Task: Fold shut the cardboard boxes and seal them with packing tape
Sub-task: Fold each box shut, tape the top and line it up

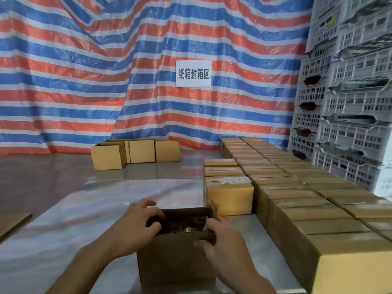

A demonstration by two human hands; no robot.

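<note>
Two bare forearms reach forward to an open cardboard box (176, 257) that stands between the hands on a table (84, 219) covered with pale shiny sheeting. Its top is unsealed, and dark, glinting contents show inside. The left hand (135, 225) has its fingers curled over the box's left rim, thumb on the outer side. The right hand (220, 236) grips the right side flap near the front corner, fingers bent round its edge.

Just behind the right hand a small orange object (222, 217) peeks out; what it is cannot be told. To the right of that hand, rows of closed boxes (318, 198) sit packed edge to edge, running away from the person. Well beyond the left hand stands a cluster of unsealed boxes (135, 152), and far to its left lies a flat cardboard piece (12, 223). Behind everything hangs a striped tarp (106, 81) bearing a paper sign (193, 74), with grey plastic crates (350, 102) stacked past the closed boxes.
</note>
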